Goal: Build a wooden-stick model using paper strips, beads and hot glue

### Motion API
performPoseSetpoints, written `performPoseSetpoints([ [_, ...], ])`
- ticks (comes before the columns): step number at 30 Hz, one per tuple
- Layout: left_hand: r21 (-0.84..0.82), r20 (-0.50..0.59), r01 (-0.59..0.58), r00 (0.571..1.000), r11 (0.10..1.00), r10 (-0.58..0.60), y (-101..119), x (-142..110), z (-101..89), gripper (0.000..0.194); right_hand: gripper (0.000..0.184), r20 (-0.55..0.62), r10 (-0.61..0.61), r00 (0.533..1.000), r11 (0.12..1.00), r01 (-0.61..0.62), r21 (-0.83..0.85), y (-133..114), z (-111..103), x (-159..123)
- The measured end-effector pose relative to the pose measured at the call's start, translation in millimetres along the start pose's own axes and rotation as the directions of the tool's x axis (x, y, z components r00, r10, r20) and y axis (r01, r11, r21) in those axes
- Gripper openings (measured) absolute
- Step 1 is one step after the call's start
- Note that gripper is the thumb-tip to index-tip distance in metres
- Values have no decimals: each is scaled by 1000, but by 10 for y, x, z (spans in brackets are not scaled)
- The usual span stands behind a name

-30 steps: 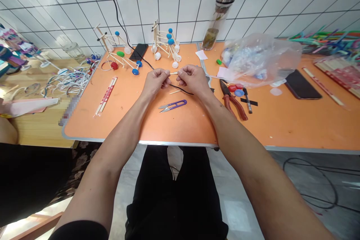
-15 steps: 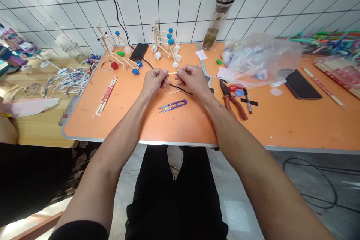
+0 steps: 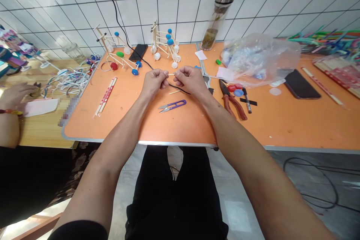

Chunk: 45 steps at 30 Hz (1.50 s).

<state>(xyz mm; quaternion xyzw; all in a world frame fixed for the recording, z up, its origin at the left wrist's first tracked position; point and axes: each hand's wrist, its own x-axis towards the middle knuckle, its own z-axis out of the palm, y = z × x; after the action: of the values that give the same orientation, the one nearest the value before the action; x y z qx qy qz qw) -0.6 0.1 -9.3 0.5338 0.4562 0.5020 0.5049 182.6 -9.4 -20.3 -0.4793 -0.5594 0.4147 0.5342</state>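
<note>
Between my two hands runs a short, thin wooden stick point(image 3: 171, 74). My left hand point(image 3: 156, 81) is closed in a pinch on its left end, and my right hand point(image 3: 189, 79) pinches the other end. A black cable point(image 3: 180, 89) passes beneath both hands across the orange table point(image 3: 135, 120). Nearer to me lie thread snips point(image 3: 172, 106) with a purple handle, blades pointing left. Just below the hands, a loose stick piece point(image 3: 174, 92) rests on the tabletop. My fingers hide the stick's ends.
Two stick models point(image 3: 120, 54) point(image 3: 164, 43) with coloured caps stand near the wall. Wrapped chopsticks point(image 3: 106, 96) lie left. Pliers point(image 3: 233, 99), a pen point(image 3: 247, 100), a plastic bag point(image 3: 258, 60), a phone point(image 3: 302, 84) and a glass bottle point(image 3: 215, 24) are right. Another person's hand point(image 3: 15, 95) is far left.
My hands stay almost in place, with the stick between their fingertips shifting slightly. At the far left, another person's hand has come into view over the wooden table.
</note>
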Motion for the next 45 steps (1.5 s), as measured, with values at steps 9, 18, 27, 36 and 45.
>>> performPoseSetpoints([
  [9, -10, -62, 47, 997, 999, -48, 22, 4, 9, 52, 37, -51, -11, 999, 1000, 10, -21, -24, -14, 4],
  [18, -6, -36, -8, 999, 1000, 8, -15, 10, -4, 43, 34, -50, -19, 999, 999, 17, -32, -5, -11, 4],
  [27, 13, -13, -12, 1000, 1000, 12, 44, -38, 16, 44, 35, -57, -33, 998, 999, 31, -39, -10, -10, 5],
  [36, -13, 19, -19, 1000, 1000, 19, 34, -15, 15, 44, 34, -29, -31, 999, 998, 30, -48, -16, -18, -5],
  [45, -13, 30, 57, 998, 998, -57, 38, -52, 12, 50, 35, -39, -37, 999, 999, 37, -17, -29, -8, -6],
])
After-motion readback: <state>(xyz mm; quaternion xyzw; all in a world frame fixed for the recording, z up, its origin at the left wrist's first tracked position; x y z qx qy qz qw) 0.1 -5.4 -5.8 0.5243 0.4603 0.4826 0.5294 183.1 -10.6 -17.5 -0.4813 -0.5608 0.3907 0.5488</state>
